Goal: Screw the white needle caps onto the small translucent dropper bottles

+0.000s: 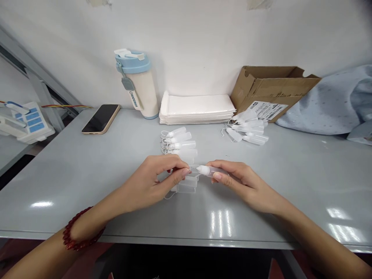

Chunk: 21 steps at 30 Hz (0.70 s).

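Observation:
Over the middle of the desk, my right hand (pixel 240 178) is closed around a small translucent squeeze bottle (pixel 213 171). Its white nozzle points left, with a thin metal needle tip (pixel 194 168) standing out of it. Thumb and forefinger of my left hand (pixel 157 176) pinch at the far end of that needle; what lies between them is mostly hidden. Beneath and behind my left hand, several similar bottles (pixel 183 145) with white looped straps lie in a column. Part of this column is covered by my fingers.
Another pile of bottles (pixel 254 130) lies before an open cardboard box (pixel 279 85). Along the wall are a stack of white envelopes (pixel 197 106), a cream tumbler with a blue lid (pixel 142 85) and a phone (pixel 101 119). Pale blue fabric (pixel 334 102) rests at the right.

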Each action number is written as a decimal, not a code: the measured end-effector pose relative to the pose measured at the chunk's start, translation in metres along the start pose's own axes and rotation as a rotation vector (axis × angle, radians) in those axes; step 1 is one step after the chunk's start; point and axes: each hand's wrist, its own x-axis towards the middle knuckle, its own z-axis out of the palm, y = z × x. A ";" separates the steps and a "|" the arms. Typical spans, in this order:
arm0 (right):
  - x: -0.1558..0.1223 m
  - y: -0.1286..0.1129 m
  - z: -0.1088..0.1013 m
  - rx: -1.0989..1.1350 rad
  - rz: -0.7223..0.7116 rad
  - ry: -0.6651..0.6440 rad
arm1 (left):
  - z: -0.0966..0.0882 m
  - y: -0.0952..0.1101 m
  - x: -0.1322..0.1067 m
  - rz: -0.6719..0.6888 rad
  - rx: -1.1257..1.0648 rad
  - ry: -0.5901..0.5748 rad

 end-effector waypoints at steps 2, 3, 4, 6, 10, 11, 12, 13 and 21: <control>-0.001 0.000 0.001 -0.013 -0.005 0.007 | 0.001 0.001 0.000 0.009 -0.010 -0.007; -0.001 0.000 0.001 -0.014 -0.007 0.006 | 0.001 0.001 0.000 0.012 -0.016 -0.007; -0.001 -0.001 0.001 -0.013 -0.008 0.003 | 0.001 0.002 0.000 0.012 -0.022 -0.005; -0.002 -0.001 0.000 -0.003 -0.012 0.000 | 0.001 0.002 0.000 0.000 -0.030 -0.006; -0.001 -0.001 -0.001 0.000 -0.018 0.006 | 0.001 0.001 0.000 -0.032 -0.030 -0.002; -0.001 -0.001 -0.001 0.000 -0.018 0.005 | 0.001 0.001 -0.001 -0.033 -0.030 0.001; -0.001 -0.001 -0.001 0.002 -0.015 0.002 | 0.001 0.001 -0.001 -0.033 -0.030 0.004; -0.001 -0.001 -0.001 0.004 -0.013 0.001 | 0.001 0.001 -0.001 -0.031 -0.030 0.005; -0.002 -0.003 0.000 -0.001 -0.030 0.017 | 0.001 0.003 -0.002 -0.031 -0.013 0.000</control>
